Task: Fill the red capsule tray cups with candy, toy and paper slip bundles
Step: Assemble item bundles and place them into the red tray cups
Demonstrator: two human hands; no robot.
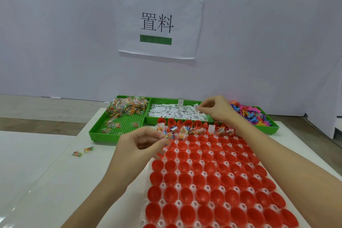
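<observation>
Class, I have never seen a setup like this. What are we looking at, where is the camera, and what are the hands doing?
This is one picture from a camera on a person's head, looking down at a white table. In front lies a tray of red cups, mostly empty; the far rows are filled. Behind are green bins of candy packets, paper slips and coloured toys. The left hand pinches a candy packet over the tray; the right hand picks at the slips.

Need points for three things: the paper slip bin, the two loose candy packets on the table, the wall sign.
Paper slip bin (150,109): head view, on its green left wall.
Loose candy packets (88,149): head view, on the right packet.
Wall sign (157,22): head view, on the printed characters.
</observation>
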